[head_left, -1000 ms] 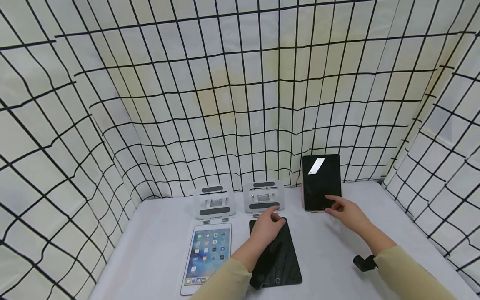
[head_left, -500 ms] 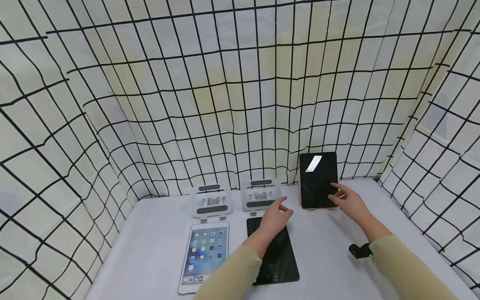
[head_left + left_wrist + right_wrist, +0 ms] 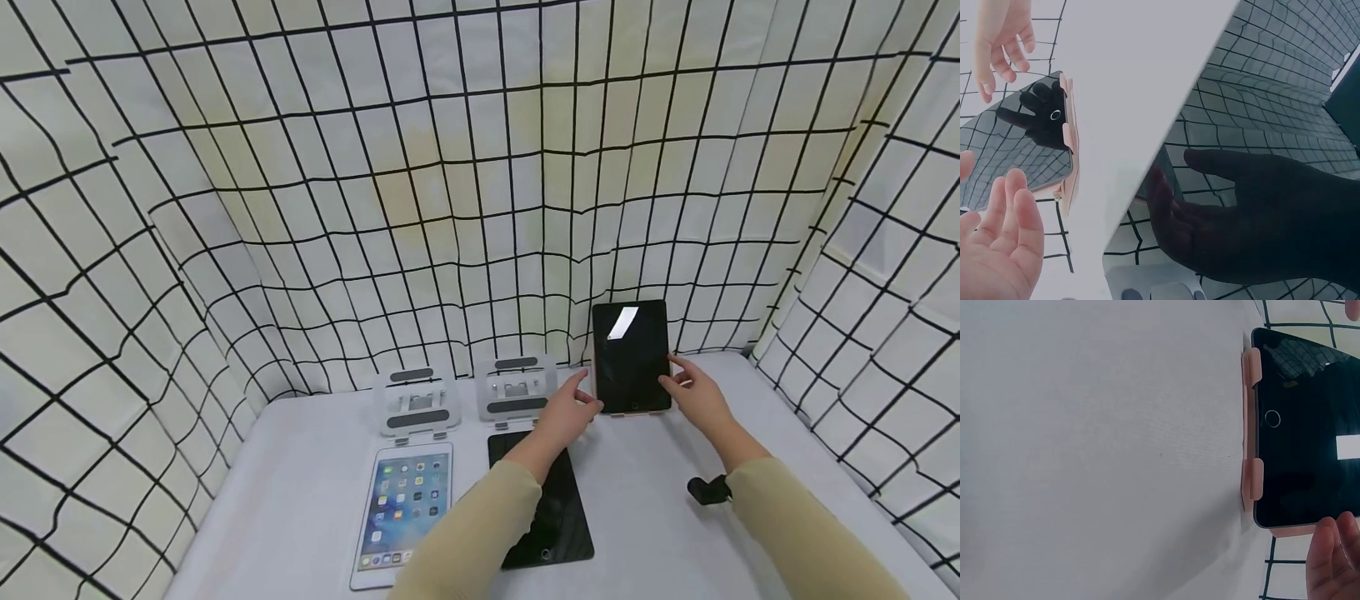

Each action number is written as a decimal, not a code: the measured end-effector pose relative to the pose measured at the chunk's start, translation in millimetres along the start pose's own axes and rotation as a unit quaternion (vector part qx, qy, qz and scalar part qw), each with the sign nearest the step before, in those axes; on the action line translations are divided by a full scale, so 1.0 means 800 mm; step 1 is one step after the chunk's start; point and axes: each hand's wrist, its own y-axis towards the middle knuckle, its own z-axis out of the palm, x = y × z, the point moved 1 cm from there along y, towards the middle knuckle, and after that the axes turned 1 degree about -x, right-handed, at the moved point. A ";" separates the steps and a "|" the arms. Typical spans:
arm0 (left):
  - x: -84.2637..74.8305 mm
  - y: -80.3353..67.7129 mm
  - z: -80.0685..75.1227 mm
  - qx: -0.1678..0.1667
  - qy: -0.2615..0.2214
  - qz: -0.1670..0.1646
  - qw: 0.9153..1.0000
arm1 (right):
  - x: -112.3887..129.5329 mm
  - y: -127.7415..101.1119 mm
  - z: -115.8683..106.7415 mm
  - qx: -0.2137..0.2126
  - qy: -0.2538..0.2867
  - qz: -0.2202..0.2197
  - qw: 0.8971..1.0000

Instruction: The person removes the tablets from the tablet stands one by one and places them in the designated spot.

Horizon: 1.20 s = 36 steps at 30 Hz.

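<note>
A dark tablet (image 3: pixel 630 357) stands upright on a pink stand (image 3: pixel 1251 434) near the far right part of the white table (image 3: pixel 300 467), its black screen facing the person and catching a bright reflection. The left hand (image 3: pixel 572 410) is at the tablet's lower left edge, fingers loosely spread; whether it touches the edge cannot be told, and the left wrist view shows its palm (image 3: pixel 999 244) open just beside the tablet. The right hand (image 3: pixel 693 392) is at the tablet's right edge, fingers relaxed and extended, fingertips (image 3: pixel 1334 553) at the rim; contact cannot be confirmed. Neither hand curls round the tablet.

Along the far edge, to the left of the pink stand, two empty white stands sit side by side: the middle stand (image 3: pixel 516 389) and the left stand (image 3: pixel 410 402). In front of the middle stand a black tablet (image 3: pixel 547 508) lies flat, partly covered by the left sleeve (image 3: pixel 468 533). In front of the left stand a white tablet (image 3: pixel 405 512) lies flat with its screen lit. A gridded cloth (image 3: pixel 450 167) encloses the table on three sides.
</note>
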 end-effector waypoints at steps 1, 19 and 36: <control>-0.002 0.002 0.001 0.000 -0.004 -0.001 1.000 | 0.000 0.001 0.000 -0.004 -0.002 0.001 1.000; -0.022 0.043 0.002 -0.032 -0.025 0.009 0.999 | 0.009 0.032 -0.001 -0.005 -0.019 0.007 1.000; -0.023 0.057 0.019 -0.029 -0.036 -0.020 0.999 | 0.002 0.035 -0.002 0.004 -0.015 0.023 1.000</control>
